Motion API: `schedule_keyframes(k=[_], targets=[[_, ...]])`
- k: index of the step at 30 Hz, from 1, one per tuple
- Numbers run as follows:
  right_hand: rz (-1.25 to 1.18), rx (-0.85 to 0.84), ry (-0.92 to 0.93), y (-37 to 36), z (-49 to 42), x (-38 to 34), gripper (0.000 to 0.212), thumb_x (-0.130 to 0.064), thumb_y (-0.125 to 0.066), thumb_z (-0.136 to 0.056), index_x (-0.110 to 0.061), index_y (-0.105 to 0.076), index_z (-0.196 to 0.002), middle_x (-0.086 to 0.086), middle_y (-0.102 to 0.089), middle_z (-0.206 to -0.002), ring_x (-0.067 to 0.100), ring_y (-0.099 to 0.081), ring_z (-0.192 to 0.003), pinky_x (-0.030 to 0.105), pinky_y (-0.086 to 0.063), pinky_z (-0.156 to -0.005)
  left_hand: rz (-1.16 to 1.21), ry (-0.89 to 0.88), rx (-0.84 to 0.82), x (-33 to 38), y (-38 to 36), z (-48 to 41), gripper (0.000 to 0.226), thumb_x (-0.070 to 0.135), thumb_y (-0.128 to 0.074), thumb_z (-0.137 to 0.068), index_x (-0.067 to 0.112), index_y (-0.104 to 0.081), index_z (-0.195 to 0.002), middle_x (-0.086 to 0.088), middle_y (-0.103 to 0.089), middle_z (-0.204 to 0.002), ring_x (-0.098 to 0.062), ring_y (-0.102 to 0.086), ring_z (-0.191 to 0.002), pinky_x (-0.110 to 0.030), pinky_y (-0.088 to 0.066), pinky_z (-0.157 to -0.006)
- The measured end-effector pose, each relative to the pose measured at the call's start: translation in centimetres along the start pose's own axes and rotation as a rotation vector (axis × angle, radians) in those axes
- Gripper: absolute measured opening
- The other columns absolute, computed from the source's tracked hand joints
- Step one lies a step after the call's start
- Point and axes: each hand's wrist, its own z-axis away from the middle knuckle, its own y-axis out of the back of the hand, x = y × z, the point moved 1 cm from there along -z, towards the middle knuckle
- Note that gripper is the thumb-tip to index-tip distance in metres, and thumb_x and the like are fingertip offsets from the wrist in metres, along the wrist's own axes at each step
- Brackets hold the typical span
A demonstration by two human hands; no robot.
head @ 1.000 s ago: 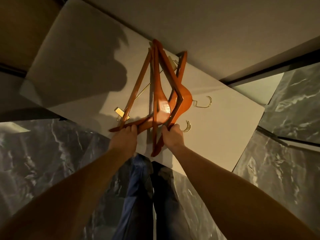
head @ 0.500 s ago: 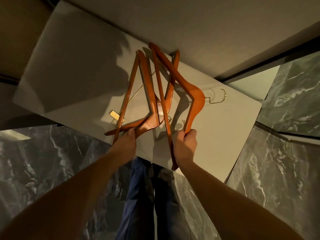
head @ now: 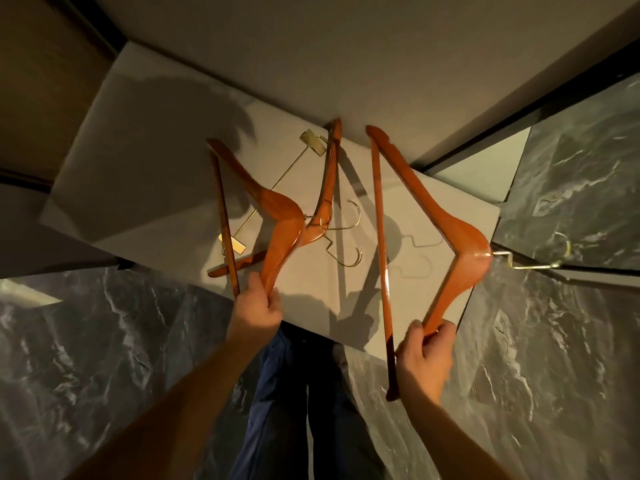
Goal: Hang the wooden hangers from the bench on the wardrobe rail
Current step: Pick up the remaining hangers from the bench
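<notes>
Since a moment ago you've pulled the bundle apart: your right hand (head: 424, 358) clenches one hanger (head: 460, 237) by its arm end, drawn clear off the bench (head: 138, 150) edge, hook outward. Your left hand (head: 258, 308) grasps a second hanger (head: 277, 216), likely untangling it from the clip hanger (head: 325, 188) lying on the bench.

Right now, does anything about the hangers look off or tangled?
Yes. The clip hanger lies askew on the bench, its hook seemingly crossing the left hand's hanger. The right hand's hanger is clear.
</notes>
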Motion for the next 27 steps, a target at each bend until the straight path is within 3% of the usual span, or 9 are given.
schedule_keyframes(k=[3,5,7,9,11,16,21,27], targets=[[-0.062,0.026,0.030,1.0,1.1,-0.1,0.009,-0.020,-0.053,-0.099,-0.017,-0.044,-0.099,0.010,-0.051,-0.068,0.021,-0.048,-0.056,0.039,-0.044,-0.053,0.165,0.032,0.079,1.8,0.8,1.5,0.016,0.025,-0.053,-0.099,0.011,-0.046,-0.104,0.004,-0.045,-0.075,-0.010,-0.054,-0.061,-0.029,-0.051,-0.063],[-0.096,0.006,0.046,1.0,1.7,-0.5,0.012,-0.022,-0.056,-0.098,-0.019,-0.045,-0.101,0.005,-0.054,-0.069,0.017,-0.050,-0.056,0.030,-0.044,-0.052,0.297,0.037,0.096,2.7,1.1,2.5,0.019,0.028,-0.055,-0.098,0.010,-0.051,-0.105,-0.001,-0.052,-0.074,-0.015,-0.060,-0.060,-0.031,-0.057,-0.058],[-0.112,-0.064,0.049,0.5,2.2,-0.9,0.012,-0.027,-0.057,-0.098,-0.024,-0.046,-0.103,0.006,-0.057,-0.071,0.017,-0.054,-0.056,0.030,-0.048,-0.051,0.434,0.062,0.082,3.5,1.3,3.3,0.021,0.035,-0.057,-0.096,0.016,-0.055,-0.104,-0.009,-0.060,-0.076,-0.020,-0.065,-0.060,-0.037,-0.062,-0.059],[-0.120,-0.149,0.065,-0.3,2.7,-1.4,0.009,-0.032,-0.053,-0.099,-0.029,-0.047,-0.105,0.006,-0.059,-0.073,0.019,-0.057,-0.059,0.034,-0.052,-0.054,0.538,0.078,0.072,4.1,1.3,4.0,0.024,0.041,-0.060,-0.094,0.019,-0.056,-0.102,-0.009,-0.063,-0.075,-0.019,-0.066,-0.058,-0.033,-0.062,-0.058],[-0.105,-0.209,0.128,-1.6,2.9,-1.9,0.004,-0.031,-0.046,-0.102,-0.032,-0.046,-0.107,0.000,-0.060,-0.076,0.016,-0.059,-0.063,0.029,-0.053,-0.057,0.614,0.088,0.062,4.8,1.4,4.7,0.026,0.042,-0.060,-0.093,0.018,-0.058,-0.099,-0.009,-0.063,-0.071,-0.020,-0.066,-0.056,-0.033,-0.061,-0.058],[-0.085,-0.370,0.239,-5.0,3.7,-3.4,0.018,-0.029,-0.032,-0.106,-0.032,-0.047,-0.116,-0.006,-0.061,-0.086,0.008,-0.061,-0.077,0.021,-0.046,-0.070,0.781,0.054,-0.021,4.7,0.9,5.7,0.029,0.043,-0.061,-0.093,0.015,-0.061,-0.102,-0.004,-0.069,-0.067,-0.023,-0.071,-0.062,-0.040,-0.060,-0.067],[-0.106,-0.496,0.356,-6.5,5.3,-3.9,0.032,-0.022,-0.033,-0.106,-0.048,-0.047,-0.116,-0.015,-0.065,-0.103,0.003,-0.064,-0.096,0.011,-0.047,-0.085,0.861,-0.022,-0.049,5.9,1.1,6.2,0.032,0.030,-0.058,-0.097,0.006,-0.061,-0.119,-0.009,-0.077,-0.102,-0.021,-0.075,-0.096,-0.041,-0.060,-0.087],[-0.247,-0.580,0.458,-6.7,6.8,-5.0,0.045,-0.001,-0.036,-0.104,-0.029,-0.046,-0.138,-0.040,-0.060,-0.111,-0.004,-0.063,-0.100,0.009,-0.046,-0.088,0.785,-0.003,0.006,6.0,1.4,5.8,0.029,0.033,-0.064,-0.092,0.018,-0.064,-0.117,0.000,-0.075,-0.101,-0.014,-0.074,-0.094,-0.038,-0.061,-0.086]])
